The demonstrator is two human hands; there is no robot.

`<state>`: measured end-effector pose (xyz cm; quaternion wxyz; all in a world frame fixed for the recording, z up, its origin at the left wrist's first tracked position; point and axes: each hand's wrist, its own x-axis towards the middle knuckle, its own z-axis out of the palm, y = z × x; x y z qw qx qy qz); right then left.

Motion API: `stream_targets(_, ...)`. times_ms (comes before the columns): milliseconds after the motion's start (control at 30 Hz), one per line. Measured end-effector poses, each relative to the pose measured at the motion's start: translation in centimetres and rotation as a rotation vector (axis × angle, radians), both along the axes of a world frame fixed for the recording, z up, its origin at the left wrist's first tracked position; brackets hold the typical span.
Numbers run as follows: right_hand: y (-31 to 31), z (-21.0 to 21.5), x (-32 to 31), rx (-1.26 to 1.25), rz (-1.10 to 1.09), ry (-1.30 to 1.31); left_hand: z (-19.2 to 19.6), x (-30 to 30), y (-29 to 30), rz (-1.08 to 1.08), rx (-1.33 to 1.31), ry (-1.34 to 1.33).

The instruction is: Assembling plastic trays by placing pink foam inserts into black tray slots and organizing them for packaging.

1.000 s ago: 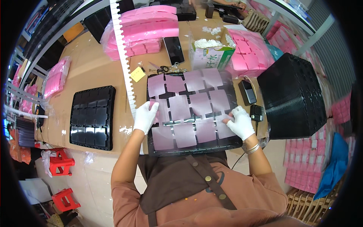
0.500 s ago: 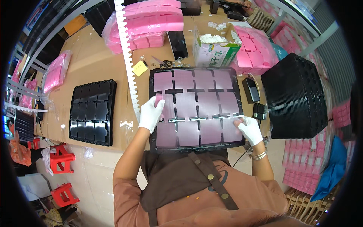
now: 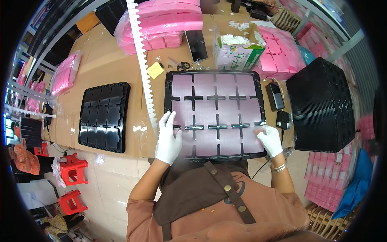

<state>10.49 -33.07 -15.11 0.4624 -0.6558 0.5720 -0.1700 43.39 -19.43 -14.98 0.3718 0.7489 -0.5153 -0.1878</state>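
On the brown table (image 3: 109, 64), well left of the gloved fingers, lies an empty black tray (image 3: 104, 117). The left hand (image 3: 168, 139) rests flat, fingers spread, on the near-left corner of the filled black tray (image 3: 215, 113). That tray lies flat just in front of the person, long axis left to right, its compartments holding pale pink squares. The right hand (image 3: 270, 139) presses its near-right corner, fingers loosely together. Beyond the right fingertips stands a stack of black trays (image 3: 322, 105).
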Motion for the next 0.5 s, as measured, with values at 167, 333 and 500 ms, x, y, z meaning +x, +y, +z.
stream_targets(167,-0.2,-1.3,-0.3,-0.108,-0.029,0.032,0.0,0.1,0.1,0.023,-0.026,0.016)
stream_targets(333,-0.4,2.3,0.0,-0.091,-0.096,0.271,2.0,0.2,1.3,0.09,0.028,-0.003)
stream_targets(500,-4.3,1.7,-0.1,-0.756,0.023,0.335,1.4,2.2,0.1,0.071,-0.01,-0.427)
